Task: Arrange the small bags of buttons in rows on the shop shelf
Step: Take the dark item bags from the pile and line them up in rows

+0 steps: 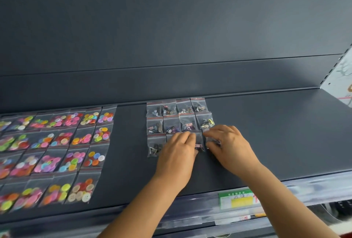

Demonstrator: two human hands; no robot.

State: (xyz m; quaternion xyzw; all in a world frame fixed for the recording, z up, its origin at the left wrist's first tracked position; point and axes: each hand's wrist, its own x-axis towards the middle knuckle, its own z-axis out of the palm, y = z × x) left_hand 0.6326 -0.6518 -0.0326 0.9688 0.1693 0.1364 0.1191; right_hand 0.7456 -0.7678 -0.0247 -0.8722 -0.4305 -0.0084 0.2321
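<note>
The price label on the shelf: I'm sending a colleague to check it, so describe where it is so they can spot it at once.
Start at the dark shelf holding the small bags. Follow its clear front rail rightward, past the right hand. The price label sits there: a card with a green top band and a yellow block, the only bright card on that upper rail.

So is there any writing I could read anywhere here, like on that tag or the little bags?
Green and yellow price tag on the shelf's front rail: printed characters, too blurred to read.
Small bags: no readable print.
Hands: no writing.
Nothing legible anywhere.
</note>
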